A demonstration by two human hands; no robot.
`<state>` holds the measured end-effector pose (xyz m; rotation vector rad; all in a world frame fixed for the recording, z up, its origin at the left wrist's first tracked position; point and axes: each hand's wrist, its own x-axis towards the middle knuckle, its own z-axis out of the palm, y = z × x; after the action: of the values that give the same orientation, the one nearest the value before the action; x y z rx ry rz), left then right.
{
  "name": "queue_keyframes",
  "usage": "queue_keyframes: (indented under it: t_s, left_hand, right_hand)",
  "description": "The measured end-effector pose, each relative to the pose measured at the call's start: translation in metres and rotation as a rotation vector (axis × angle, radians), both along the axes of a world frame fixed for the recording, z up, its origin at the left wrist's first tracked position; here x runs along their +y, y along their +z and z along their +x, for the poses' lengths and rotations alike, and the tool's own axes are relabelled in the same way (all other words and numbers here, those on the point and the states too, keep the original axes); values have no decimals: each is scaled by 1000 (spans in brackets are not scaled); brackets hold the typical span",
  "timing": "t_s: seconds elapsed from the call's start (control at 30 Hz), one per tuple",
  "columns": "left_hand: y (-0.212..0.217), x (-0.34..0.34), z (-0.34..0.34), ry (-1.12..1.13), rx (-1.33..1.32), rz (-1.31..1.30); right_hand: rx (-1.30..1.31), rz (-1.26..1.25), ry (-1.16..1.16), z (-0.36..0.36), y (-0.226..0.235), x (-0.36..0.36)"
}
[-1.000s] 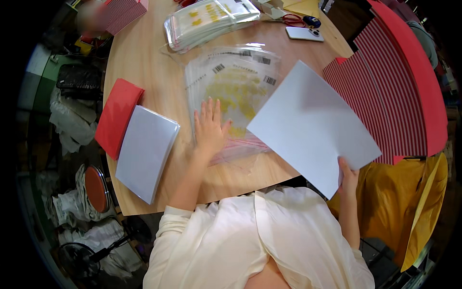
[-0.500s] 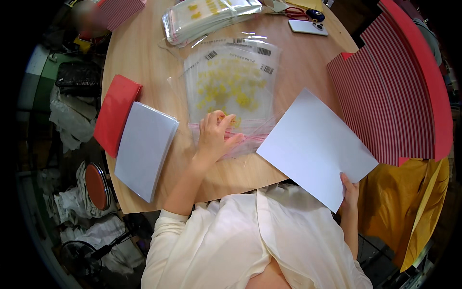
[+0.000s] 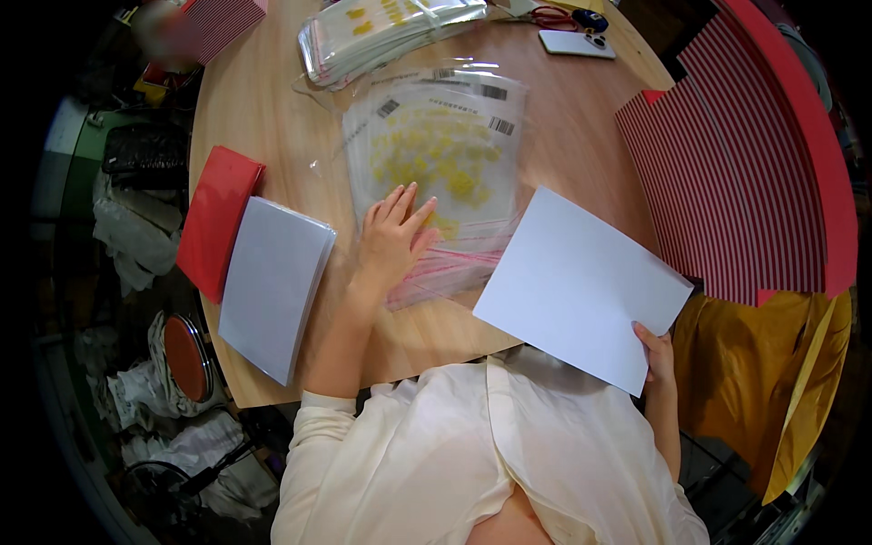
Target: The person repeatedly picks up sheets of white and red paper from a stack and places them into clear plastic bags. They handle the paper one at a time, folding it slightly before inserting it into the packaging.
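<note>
My left hand lies with outstretched fingers on the lower left of a fanned pile of clear plastic bags. The bags carry yellow prints, barcode labels along their far edge and pink strips near their mouths. My right hand grips a white sheet by its near right edge, thumb on top and the other fingers hidden beneath. The sheet is tilted at an angle over the table's front edge, its far left corner beside the bags. A stack of white sheets in clear sleeves lies left of my left forearm.
A red packet touches the sleeved stack. Bundled clear bags sit at the far side, near red-handled scissors and a white phone. A tall stack of red-edged striped pieces stands on the right, above yellow cloth.
My left hand has moved slightly up and left, its fingers straightening from a curl onto the bags. The white sheet has turned a little and shifted left with my right hand.
</note>
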<state>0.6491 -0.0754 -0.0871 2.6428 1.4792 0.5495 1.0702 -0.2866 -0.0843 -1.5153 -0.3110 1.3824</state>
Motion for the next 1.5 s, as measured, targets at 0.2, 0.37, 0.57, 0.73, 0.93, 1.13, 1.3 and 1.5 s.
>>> queue_keyframes:
  t_s: [0.2,0.37,0.57,0.73,0.93,1.13,1.3,1.5]
  left_hand:
    - [2,-9,17,18,-150,-45]
    - [-19,-1,14,39,-298,-38]
    - [-17,9,8,-3,-301,32]
    - [8,-14,45,23,-269,-6]
    - [-21,-11,40,38,-318,-63]
    - [-20,-9,39,44,-321,-19]
    - [-20,-7,38,38,-326,-12]
    - [-16,-9,38,33,-320,-28]
  right_hand:
    - [-13,8,-22,-2,-5,2]
    - [1,0,-29,3,-8,-1]
    - [3,19,-19,9,-10,-8]
    - [59,32,21,6,-5,-5]
    - [40,7,54,3,0,0]
    - [48,-4,91,1,-1,4]
    - [62,-24,133,-3,6,11]
    - [154,-80,173,1,12,15]
